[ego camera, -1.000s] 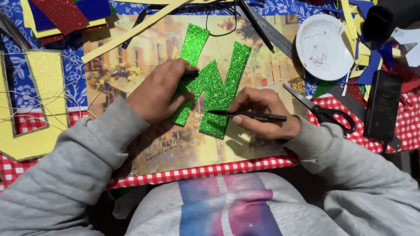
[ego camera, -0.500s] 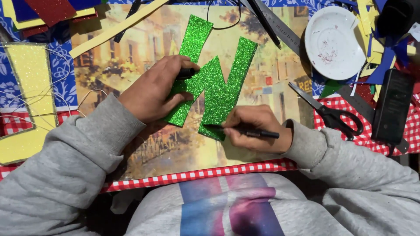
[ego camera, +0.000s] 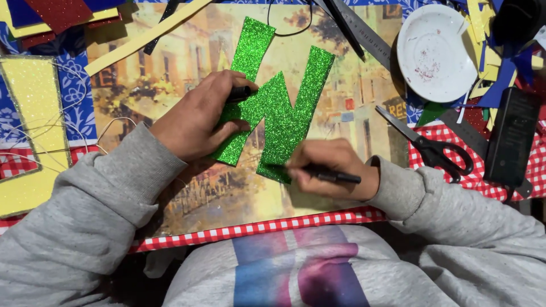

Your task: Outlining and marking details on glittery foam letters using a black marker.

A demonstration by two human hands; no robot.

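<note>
A green glitter foam letter (ego camera: 281, 111), zigzag in shape, lies on a printed picture board (ego camera: 170, 74). My left hand (ego camera: 196, 116) presses down on the letter's left leg and has a small black cap between its fingers. My right hand (ego camera: 333, 176) grips a black pen (ego camera: 330, 173) lying sideways, its tip at the letter's lower right edge. Both sleeves are grey.
Black-handled scissors (ego camera: 432, 148) lie right of the board on a red checked cloth (ego camera: 250, 229). A white plate (ego camera: 435, 54) and a metal ruler (ego camera: 361, 31) sit at top right, a black flat device (ego camera: 509, 136) at far right. Yellow glitter foam (ego camera: 25, 131) lies left.
The view has shifted slightly. My right hand has slid the pen a little along the letter's lower edge. My left hand stays pressed on the letter.
</note>
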